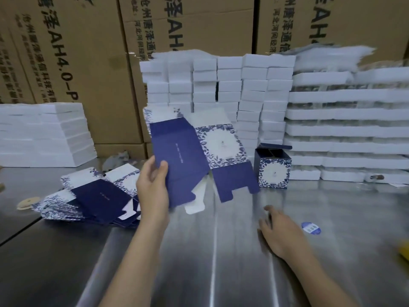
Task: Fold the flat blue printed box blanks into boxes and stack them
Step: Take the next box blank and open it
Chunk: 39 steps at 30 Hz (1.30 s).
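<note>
Head view, and the left hand (152, 185) grips a flat blank (183, 151) by its left edge, thumb on the dark blue panel and fingers behind, holding it up in the air above the steel table (210, 273). The card looks light and thin, probably stiff across each panel but loose at the creases. The lower flaps hang free, so a one-handed pinch likely lets it sag. The safer hold would be on two opposite panels, clear of the tabs, squeezing to pop it square. The printed face may be a touch slippery.

The right hand (281, 231) lies on the table, fingers relaxed, grasping nothing.

The blank shows a deep navy panel with a faint line of pale lettering, next to a white panel wreathed in blue leaves, and the tabs are white underneath. More blanks lie fanned in a pile (95, 200) at left, and one folded box (273, 168) stands open-topped at right
</note>
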Each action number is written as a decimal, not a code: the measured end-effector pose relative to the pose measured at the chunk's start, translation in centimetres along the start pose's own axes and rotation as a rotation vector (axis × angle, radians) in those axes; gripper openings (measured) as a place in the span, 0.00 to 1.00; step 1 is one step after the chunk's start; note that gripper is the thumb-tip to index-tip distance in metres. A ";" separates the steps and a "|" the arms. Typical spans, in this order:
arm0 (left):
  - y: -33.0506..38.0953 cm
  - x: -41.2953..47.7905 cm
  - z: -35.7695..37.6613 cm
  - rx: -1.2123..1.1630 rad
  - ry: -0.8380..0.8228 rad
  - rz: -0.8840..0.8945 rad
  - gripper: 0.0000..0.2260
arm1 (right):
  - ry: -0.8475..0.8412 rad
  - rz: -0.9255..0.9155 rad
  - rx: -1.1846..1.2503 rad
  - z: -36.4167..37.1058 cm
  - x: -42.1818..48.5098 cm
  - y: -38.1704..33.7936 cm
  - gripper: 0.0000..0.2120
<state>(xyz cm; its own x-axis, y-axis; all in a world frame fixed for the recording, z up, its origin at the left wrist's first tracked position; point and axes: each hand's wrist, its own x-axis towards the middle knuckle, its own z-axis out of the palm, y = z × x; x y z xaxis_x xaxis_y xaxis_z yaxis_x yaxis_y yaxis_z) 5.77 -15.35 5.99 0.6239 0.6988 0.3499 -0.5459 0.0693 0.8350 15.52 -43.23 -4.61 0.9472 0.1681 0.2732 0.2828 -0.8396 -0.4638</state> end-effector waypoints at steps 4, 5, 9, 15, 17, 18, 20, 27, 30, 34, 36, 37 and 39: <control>-5.7 -1.8 1.9 -0.021 -0.116 -0.204 0.11 | 0.189 0.082 0.261 -0.4 -0.1 0.7 0.12; -6.7 -2.0 2.1 -0.044 -0.131 -0.260 0.12 | 0.239 0.125 0.357 -0.5 0.1 1.1 0.09; -9.0 -2.3 2.4 -0.058 -0.163 -0.343 0.16 | 0.371 0.285 0.809 -1.6 0.9 1.6 0.14; -8.6 -2.4 1.8 -0.027 -0.125 -0.345 0.11 | 0.224 0.086 1.031 -2.0 0.6 0.1 0.13; -8.3 -2.3 1.5 -0.034 -0.158 -0.348 0.09 | 0.191 0.080 1.124 -2.8 0.4 -0.9 0.09; -8.2 -2.3 1.4 -0.035 -0.171 -0.346 0.10 | 0.153 0.087 1.192 -3.2 0.3 -1.3 0.11; -7.9 -2.4 1.2 -0.055 -0.187 -0.344 0.10 | 0.020 0.120 1.324 -4.0 0.4 -1.8 0.18; -5.5 -2.6 1.5 -0.339 -0.417 -0.586 0.16 | 0.044 0.020 1.269 -4.7 0.2 -2.2 0.20; -5.0 -2.7 1.3 -0.423 -0.502 -0.577 0.14 | 0.049 -0.006 1.291 -4.8 0.2 -2.1 0.19; -4.5 -3.8 1.9 -0.286 -0.629 -0.572 0.25 | -0.102 -0.026 1.251 -5.1 -0.5 -2.9 0.16; -4.6 -4.5 2.4 -0.234 -0.642 -0.576 0.26 | -0.188 -0.018 1.254 -4.8 -1.0 -3.4 0.18; -4.6 -4.8 2.7 -0.207 -0.638 -0.569 0.26 | -0.218 -0.014 1.273 -4.6 -1.2 -3.6 0.18; -4.5 -5.2 3.1 -0.117 -0.604 -0.510 0.30 | -0.261 -0.020 1.341 -4.4 -1.3 -3.8 0.20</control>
<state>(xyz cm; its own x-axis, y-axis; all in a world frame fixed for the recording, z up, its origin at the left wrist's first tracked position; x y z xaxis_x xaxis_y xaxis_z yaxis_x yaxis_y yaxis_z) 6.69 -21.53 1.72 0.9893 0.0565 0.1344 -0.1458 0.3742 0.9158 12.52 -42.59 0.52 0.8999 0.3910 0.1933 0.0836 0.2803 -0.9563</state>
